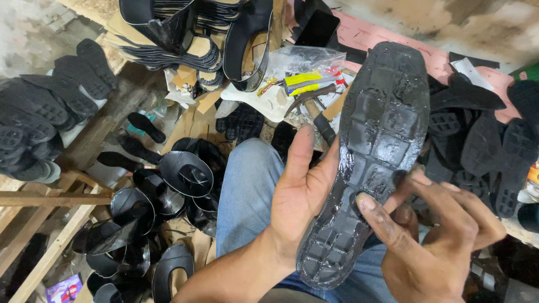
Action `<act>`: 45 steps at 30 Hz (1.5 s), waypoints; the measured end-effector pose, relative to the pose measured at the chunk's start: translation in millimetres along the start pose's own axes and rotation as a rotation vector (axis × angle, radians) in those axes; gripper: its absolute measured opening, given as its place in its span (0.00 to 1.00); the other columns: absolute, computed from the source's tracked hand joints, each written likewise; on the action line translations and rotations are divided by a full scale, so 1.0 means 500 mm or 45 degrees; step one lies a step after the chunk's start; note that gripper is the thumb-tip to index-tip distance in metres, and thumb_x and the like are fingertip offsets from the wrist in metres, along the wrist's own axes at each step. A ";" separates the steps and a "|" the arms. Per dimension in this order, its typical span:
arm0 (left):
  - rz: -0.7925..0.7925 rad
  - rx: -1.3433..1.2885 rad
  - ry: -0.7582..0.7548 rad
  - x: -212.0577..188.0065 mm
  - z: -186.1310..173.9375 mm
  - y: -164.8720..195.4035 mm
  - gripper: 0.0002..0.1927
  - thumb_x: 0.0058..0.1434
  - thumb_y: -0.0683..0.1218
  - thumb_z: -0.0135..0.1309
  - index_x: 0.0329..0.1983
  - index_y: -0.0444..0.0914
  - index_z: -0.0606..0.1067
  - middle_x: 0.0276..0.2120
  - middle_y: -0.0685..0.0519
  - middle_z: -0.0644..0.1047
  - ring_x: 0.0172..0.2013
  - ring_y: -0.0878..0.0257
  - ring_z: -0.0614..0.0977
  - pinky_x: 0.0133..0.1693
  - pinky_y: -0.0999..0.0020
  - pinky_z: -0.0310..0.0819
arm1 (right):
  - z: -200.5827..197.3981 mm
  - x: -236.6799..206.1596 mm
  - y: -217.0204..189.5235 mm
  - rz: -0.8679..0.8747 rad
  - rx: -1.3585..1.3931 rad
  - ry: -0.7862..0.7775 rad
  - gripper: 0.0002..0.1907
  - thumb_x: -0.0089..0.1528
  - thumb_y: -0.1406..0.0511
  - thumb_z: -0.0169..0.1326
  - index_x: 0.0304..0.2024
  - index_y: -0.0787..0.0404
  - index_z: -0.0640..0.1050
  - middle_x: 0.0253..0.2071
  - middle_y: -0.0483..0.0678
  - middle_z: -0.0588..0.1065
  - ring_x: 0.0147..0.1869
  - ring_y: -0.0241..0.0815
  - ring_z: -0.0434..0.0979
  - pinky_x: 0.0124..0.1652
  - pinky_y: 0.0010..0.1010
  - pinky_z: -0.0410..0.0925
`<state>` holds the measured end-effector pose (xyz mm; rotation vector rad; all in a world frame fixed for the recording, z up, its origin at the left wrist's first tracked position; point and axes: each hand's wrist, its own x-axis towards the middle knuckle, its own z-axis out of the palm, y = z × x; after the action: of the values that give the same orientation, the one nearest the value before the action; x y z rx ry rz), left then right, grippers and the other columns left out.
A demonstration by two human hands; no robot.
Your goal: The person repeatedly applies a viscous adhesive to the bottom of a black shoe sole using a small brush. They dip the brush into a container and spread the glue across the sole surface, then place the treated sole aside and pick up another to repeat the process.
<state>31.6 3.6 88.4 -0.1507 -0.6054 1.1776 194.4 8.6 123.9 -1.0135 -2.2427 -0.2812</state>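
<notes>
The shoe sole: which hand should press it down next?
Probably the right hand: its thumb already rests on the glossy black shoe sole, free to press, while the left hand cradles the sole's edge from behind.

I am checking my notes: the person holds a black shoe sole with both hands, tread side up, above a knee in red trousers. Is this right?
Not quite. In the head view the left hand and right hand hold the black sole tread up, but the trousers are blue denim, not red.
</notes>
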 end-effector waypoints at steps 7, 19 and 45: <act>0.056 -0.154 0.083 0.006 0.002 -0.014 0.34 0.86 0.69 0.34 0.77 0.38 0.53 0.70 0.39 0.64 0.67 0.44 0.68 0.72 0.51 0.62 | -0.022 -0.027 0.001 0.058 -0.100 -0.059 0.28 0.57 0.80 0.63 0.44 0.37 0.86 0.54 0.50 0.69 0.64 0.55 0.61 0.61 0.43 0.63; 0.085 0.344 0.111 0.002 0.045 -0.057 0.40 0.77 0.73 0.23 0.79 0.43 0.53 0.65 0.42 0.68 0.64 0.50 0.70 0.66 0.56 0.64 | -0.007 -0.028 0.009 -0.002 -0.063 0.065 0.25 0.60 0.79 0.62 0.42 0.37 0.86 0.52 0.50 0.71 0.61 0.53 0.64 0.56 0.42 0.66; 0.389 0.574 0.115 -0.009 -0.006 0.060 0.32 0.79 0.68 0.31 0.74 0.44 0.61 0.58 0.50 0.76 0.56 0.58 0.77 0.61 0.63 0.70 | 0.083 -0.038 0.003 -0.433 0.348 -0.280 0.36 0.49 0.70 0.59 0.52 0.19 0.78 0.71 0.51 0.59 0.70 0.66 0.56 0.60 0.55 0.57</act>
<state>7.6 12.0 71.7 0.0913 -0.2291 1.5658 184.9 16.7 79.9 -0.5390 -2.5643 -0.0031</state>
